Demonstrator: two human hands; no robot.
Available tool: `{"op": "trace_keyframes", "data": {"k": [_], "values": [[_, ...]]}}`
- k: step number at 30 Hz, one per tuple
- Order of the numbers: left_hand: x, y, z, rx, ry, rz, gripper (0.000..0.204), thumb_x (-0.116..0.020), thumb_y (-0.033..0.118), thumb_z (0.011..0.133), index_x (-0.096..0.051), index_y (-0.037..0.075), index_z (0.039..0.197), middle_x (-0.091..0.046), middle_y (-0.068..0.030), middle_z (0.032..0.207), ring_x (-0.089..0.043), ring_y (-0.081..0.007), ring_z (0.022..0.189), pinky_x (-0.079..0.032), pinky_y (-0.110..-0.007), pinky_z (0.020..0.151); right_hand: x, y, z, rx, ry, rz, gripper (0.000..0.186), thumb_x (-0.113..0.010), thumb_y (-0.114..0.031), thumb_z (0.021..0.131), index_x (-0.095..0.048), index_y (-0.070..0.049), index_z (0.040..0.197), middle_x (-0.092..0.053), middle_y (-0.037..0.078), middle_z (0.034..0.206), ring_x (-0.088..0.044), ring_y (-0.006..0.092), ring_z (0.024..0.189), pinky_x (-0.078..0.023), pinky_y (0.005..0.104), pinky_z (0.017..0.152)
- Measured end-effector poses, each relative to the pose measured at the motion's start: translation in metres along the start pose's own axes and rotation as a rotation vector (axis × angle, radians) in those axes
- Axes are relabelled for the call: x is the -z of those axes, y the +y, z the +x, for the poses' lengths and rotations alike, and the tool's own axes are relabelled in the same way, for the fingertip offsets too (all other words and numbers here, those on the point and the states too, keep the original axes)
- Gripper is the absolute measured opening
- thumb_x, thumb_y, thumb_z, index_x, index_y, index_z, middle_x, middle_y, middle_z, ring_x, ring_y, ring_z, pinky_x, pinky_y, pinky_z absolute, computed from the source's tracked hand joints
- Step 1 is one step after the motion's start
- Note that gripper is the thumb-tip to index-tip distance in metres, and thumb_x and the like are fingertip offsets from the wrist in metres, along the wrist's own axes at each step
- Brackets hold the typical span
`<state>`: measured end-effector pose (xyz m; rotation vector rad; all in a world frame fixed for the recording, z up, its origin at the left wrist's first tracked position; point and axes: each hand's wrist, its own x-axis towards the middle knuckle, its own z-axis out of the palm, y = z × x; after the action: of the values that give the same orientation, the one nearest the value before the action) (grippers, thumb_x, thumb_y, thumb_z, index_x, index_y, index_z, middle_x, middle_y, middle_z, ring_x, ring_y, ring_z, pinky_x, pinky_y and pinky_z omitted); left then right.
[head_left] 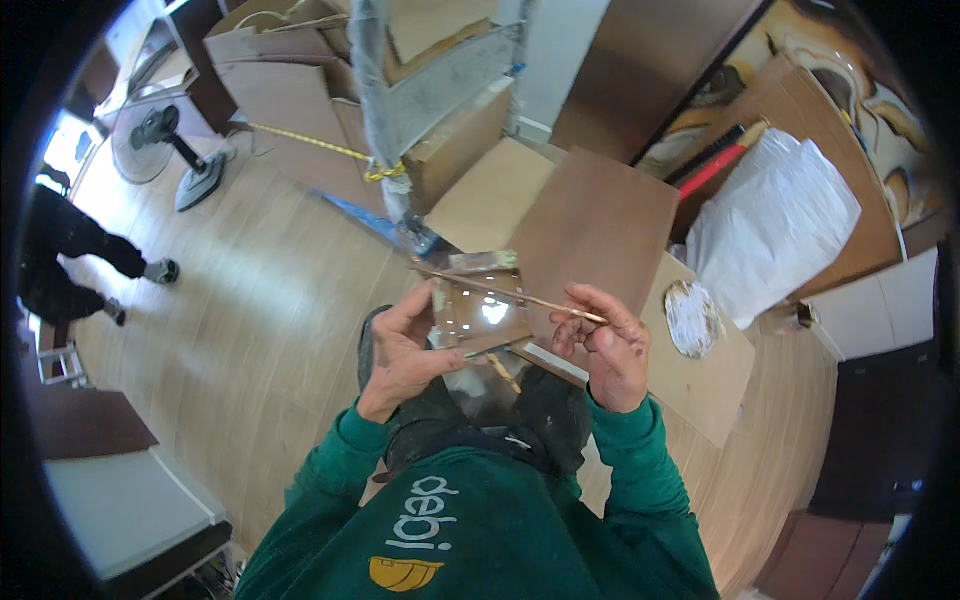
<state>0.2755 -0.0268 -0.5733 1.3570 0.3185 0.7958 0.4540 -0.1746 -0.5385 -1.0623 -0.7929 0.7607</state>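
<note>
My left hand (402,350) grips the left side of a small, square, glossy see-through piece (470,312), thumb along its near edge. It looks like a shallow clear tray or pane, with a bright light reflection on it; which one I cannot tell. A thin brown stick (520,296) slants across above it. The stick's right end lies between the curled fingers of my right hand (612,345), closed on it. Whether its far end touches the clear piece I cannot make out. Just below the piece shows a short yellowish stick (505,375), over my lap.
Brown cardboard sheets (600,215) lie ahead and right, with a stained whitish round lid (692,318) on them. A white plastic bag (770,225) lies farther right. A plastic-wrapped frame (440,120) stands ahead. A fan (200,180) and another person's legs (90,250) are left.
</note>
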Motion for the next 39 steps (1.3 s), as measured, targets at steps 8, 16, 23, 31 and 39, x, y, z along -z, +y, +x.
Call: {"op": "trace_keyframes", "data": {"k": [8,16,23,31,39], "values": [[0.016,-0.006,-0.008,0.041,0.141,0.166,0.073,-0.082,0.004,0.058,-0.05,-0.005,0.123,-0.06,-0.0087,0.111,-0.06,-0.0195,0.1,-0.049,-0.033,0.089,0.176,0.037,-0.025,0.037,0.523,-0.727,0.039,-0.058,-0.031,0.088,-0.063,0.004,0.106,-0.066,0.013,0.089,-0.064,0.019,0.077,-0.05,0.0299,0.068],[0.027,0.002,-0.012,-0.025,0.183,0.249,0.082,-0.087,0.019,0.059,-0.048,-0.005,0.126,-0.061,-0.0085,0.112,-0.059,-0.0187,0.103,-0.045,-0.031,0.092,0.338,0.079,0.005,-0.383,0.778,-1.503,0.061,-0.063,-0.051,0.075,-0.061,-0.007,0.117,-0.058,0.024,0.115,-0.056,0.0354,0.104,-0.044,0.0437,0.09],[0.032,0.007,-0.025,-0.059,0.274,0.232,0.084,-0.087,0.016,0.058,-0.045,-0.007,0.127,-0.06,-0.0104,0.114,-0.058,-0.0193,0.103,-0.046,-0.032,0.092,0.348,0.111,0.014,-0.533,0.785,-1.77,0.054,-0.063,-0.051,0.073,-0.064,-0.008,0.106,-0.059,0.021,0.112,-0.056,0.0369,0.104,-0.043,0.0477,0.09],[0.03,0.01,-0.027,-0.085,0.303,0.193,0.08,-0.087,0.017,0.059,-0.049,-0.005,0.125,-0.061,-0.0086,0.111,-0.059,-0.0179,0.101,-0.046,-0.031,0.09,0.375,0.1,0.009,-0.402,0.817,-1.493,0.042,-0.065,-0.043,0.074,-0.066,-0.004,0.09,-0.067,0.018,0.088,-0.064,0.0339,0.087,-0.048,0.0427,0.079],[0.038,0.01,-0.024,-0.123,0.305,0.217,0.077,-0.086,0.019,0.06,-0.05,-0.005,0.124,-0.061,-0.0074,0.109,-0.058,-0.0174,0.101,-0.045,-0.031,0.09,0.316,0.038,-0.062,0.114,0.971,-0.465,0.02,-0.062,-0.021,0.084,-0.061,-0.002,0.085,-0.062,0.003,0.081,-0.057,0.0126,0.073,-0.046,0.0267,0.068]]}}
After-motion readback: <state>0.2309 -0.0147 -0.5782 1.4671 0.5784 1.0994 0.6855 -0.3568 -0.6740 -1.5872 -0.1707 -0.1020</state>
